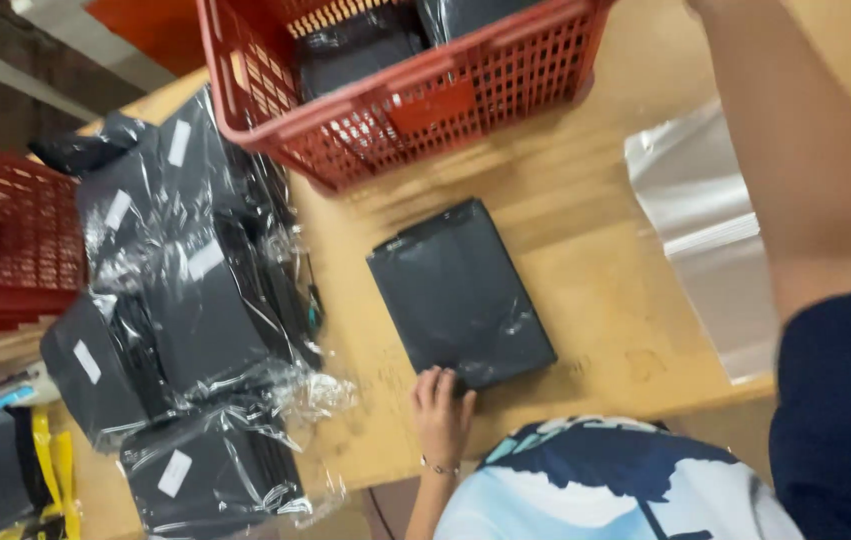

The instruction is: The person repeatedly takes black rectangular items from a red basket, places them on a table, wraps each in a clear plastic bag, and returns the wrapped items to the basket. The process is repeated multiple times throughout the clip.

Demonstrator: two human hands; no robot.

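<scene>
Here the left hand (440,405) lies with fingers together, flat on the near edge of the black packet (460,290), mid-counter (590,300). The right arm reaches far, right of the red basket (395,120); its fingers are out of view.

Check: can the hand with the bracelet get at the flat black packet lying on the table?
Probably yes. The braceleted hand has its fingertips on the near corner of the black packet. Nothing lies on the packet, the table beside it is bare, and the red basket stands apart behind it.
</scene>
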